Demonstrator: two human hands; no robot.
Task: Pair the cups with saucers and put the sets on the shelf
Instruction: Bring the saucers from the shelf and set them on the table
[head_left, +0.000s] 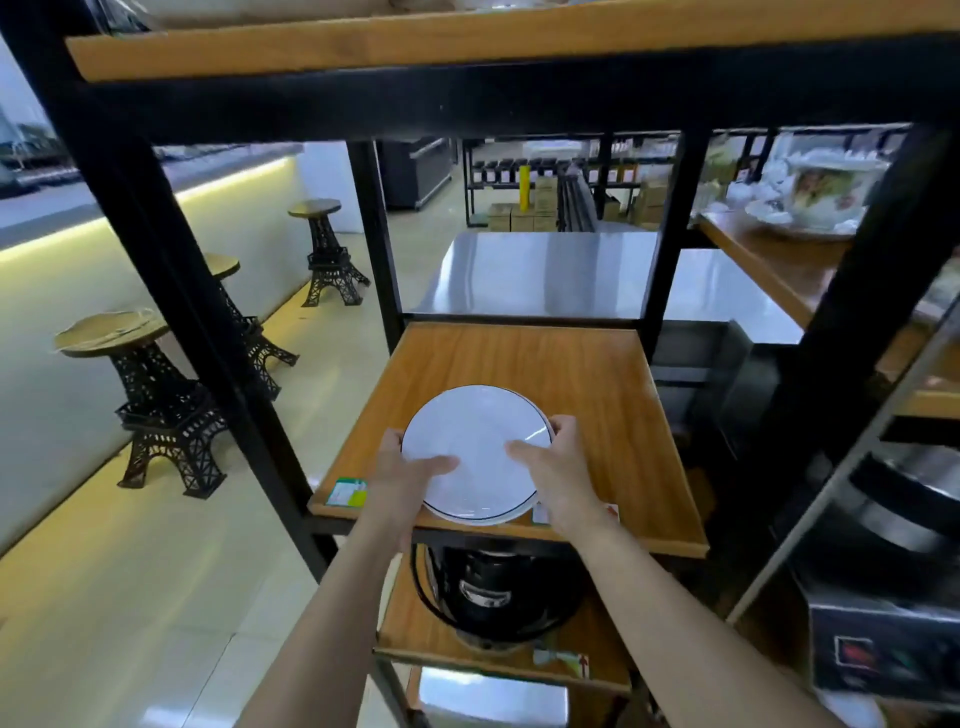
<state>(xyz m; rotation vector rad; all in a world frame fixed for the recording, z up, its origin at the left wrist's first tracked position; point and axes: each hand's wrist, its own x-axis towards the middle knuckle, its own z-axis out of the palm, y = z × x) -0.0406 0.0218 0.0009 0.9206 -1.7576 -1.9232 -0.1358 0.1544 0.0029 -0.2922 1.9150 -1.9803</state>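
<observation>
I see the saucer (475, 447) on the shelf (587, 374), near its front edge, my left hand (410, 467) at its 9 o'clock rim, right hand (558, 462) at 3 o'clock. An appliance (493, 592) sits on the lower shelf (415, 631) (directly beneath). Stools (156, 395) stand on the floor at 9 o'clock.

The wooden shelf (519, 358) at frame centre lies bare behind the white saucer (475, 447), open toward the back. Black uprights (171, 291) fence its left and right sides, and the upper shelf board (467, 41) caps the room above. Beneath, a black appliance (488, 592) fills most of the lower shelf
</observation>
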